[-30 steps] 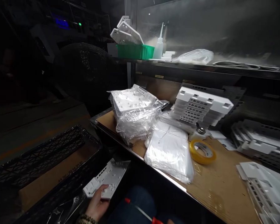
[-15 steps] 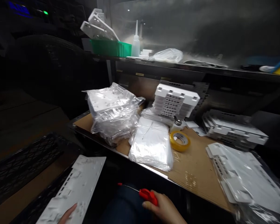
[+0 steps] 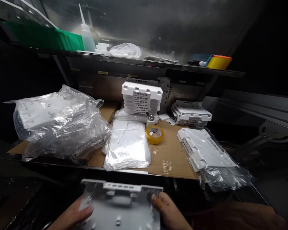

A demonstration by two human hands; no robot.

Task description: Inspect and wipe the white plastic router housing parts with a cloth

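A white plastic panel [image 3: 124, 210] with a slotted rim and small raised posts is held in front of me, low in the view. My left hand [image 3: 74, 212] grips its left edge, thumb on top. My right hand [image 3: 166, 209] grips the right edge the same way. The fingers under the panel are hidden. I cannot see the red-handled tool clearly now. Just beyond the panel, on the cardboard-covered bench, lies a stack of clear plastic bags [image 3: 127, 147]. A yellow tape roll [image 3: 155, 135] is right of it.
Bagged panels [image 3: 57, 121] are piled at left, and another bagged panel [image 3: 206, 147] lies at right. Stacked white parts [image 3: 142, 95] and a small dispenser bottle [image 3: 151, 120] stand behind. The shelf holds a green bin [image 3: 45, 38] and a nozzle bottle [image 3: 87, 36]. A blurred arm-like shape [image 3: 249, 215] is lower right.
The view has swung right. The panel has come from the lower left to in front of me, now between both hands. The red-handled tool no longer shows clearly in my right hand.
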